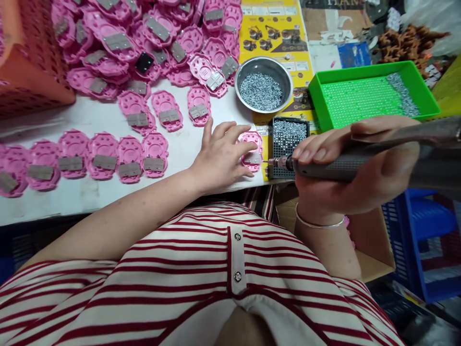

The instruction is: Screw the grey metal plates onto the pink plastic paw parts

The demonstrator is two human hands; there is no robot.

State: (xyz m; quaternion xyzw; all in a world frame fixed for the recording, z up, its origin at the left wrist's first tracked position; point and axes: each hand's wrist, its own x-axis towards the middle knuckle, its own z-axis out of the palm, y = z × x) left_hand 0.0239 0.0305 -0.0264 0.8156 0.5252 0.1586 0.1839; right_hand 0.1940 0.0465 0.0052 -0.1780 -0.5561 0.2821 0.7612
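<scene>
My right hand point(345, 168) is wrapped round a grey electric screwdriver point(331, 166). The tool lies nearly level, and its bit end points left over a black perforated tray point(288, 144) of small screws. My left hand point(219, 156) has its fingers spread on the table, with fingertips at the left edge of a pink plastic part point(252, 151). That part carries a grey plate low on its face and is partly hidden by the fingers. Left of my hand, several similar pink parts point(130, 158) with grey plates stand in a row.
Behind them rises a heap of pink parts point(158, 29), beside an orange basket point(32, 62). A metal bowl point(264, 106) of screws and a green tray point(374, 120) stand at the back. Below right are a cardboard box point(374, 240) and a blue crate point(406, 269).
</scene>
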